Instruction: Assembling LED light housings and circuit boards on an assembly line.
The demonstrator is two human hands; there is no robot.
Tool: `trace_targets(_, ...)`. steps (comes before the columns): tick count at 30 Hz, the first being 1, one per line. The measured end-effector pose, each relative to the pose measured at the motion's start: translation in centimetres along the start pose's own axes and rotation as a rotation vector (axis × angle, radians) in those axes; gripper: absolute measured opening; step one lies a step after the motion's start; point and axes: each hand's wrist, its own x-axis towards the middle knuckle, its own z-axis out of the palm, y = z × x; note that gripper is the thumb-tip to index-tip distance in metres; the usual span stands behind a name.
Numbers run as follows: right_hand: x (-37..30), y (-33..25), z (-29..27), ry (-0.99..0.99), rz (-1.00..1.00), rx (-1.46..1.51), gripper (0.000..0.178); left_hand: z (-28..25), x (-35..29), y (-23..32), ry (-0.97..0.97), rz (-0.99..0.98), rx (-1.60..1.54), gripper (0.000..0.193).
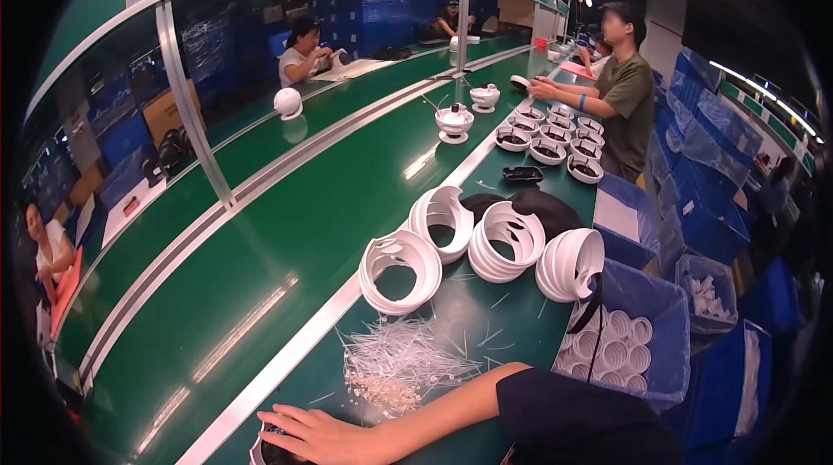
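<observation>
At the lower left, my right hand reaches across the bench, with its fingers over a white round housing that has a black part inside. The lower picture edge cuts off much of this housing, and the hand covers more. Beyond my forearm is a loose heap of clear thin plastic strips, with small beige pieces on its near side. Several white ribbed rings with notched rims stand behind the heap. My left hand is out of view.
A black cloth-like item lies behind the rings, near a black tray-like part. Farther along, white bowls with black parts stand before a co-worker. A blue bin of white rings adjoins the bench; a green conveyor runs left.
</observation>
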Motion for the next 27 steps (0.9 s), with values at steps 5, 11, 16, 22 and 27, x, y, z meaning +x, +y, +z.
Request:
trace_targets(5,1.2,1.4,3.6,0.152,-0.208,0.058,0.109,-0.4,-2.5,1.2,0.146,0.054,0.231,0.045)
trace_targets(11,0.9,0.0,-0.5,-0.01,0.019,0.064,0.11,-0.2,-2.0,0.3,0.265,0.221,-0.946,0.052)
trace_targets(16,2.0,-0.7,0.4,-0.062,-0.01,0.046,0.11,0.5,-2.9,1.1,0.461,0.175,-0.762,0.052)
trace_targets(22,2.3,0.8,1.0,-0.071,-0.04,-0.003,0.107,1.0,-1.8,1.4,0.644,0.17,-0.725,0.051)
trace_targets(27,2.6,1.1,0.6,-0.097,-0.082,0.026,0.108,1.9,-1.8,2.9,0.607,0.088,-0.748,0.062)
